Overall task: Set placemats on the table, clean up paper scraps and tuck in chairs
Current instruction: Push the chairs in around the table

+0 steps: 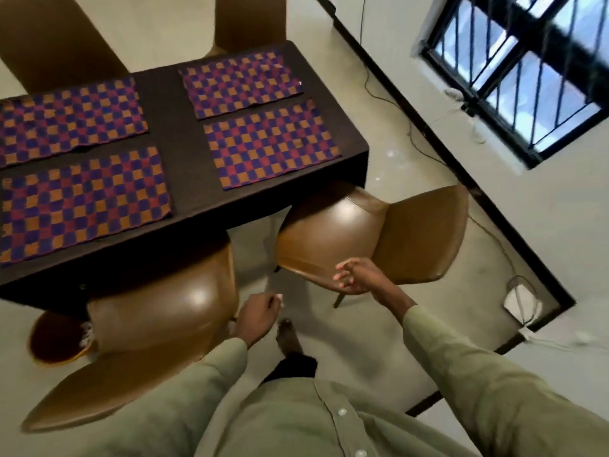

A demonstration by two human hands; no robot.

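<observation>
Several checkered purple-and-orange placemats (85,199) lie flat on the dark table (178,127). Two brown leather chairs stand at the table's near side. The left chair (158,328) has its seat partly under the table edge; the right chair (372,232) is angled, its front under the table corner. My left hand (258,316) hovers by the left chair's right edge, fingers loosely curled, holding nothing. My right hand (357,275) is over the near edge of the right chair's seat, fingers apart and empty. A round basket (56,338) with white scraps sits on the floor at left.
Two more brown chairs (56,44) stand at the table's far side. A barred window (524,70) is in the wall at right. Cables and a white power adapter (520,301) lie on the floor along the dark skirting. My bare foot (288,336) is between the near chairs.
</observation>
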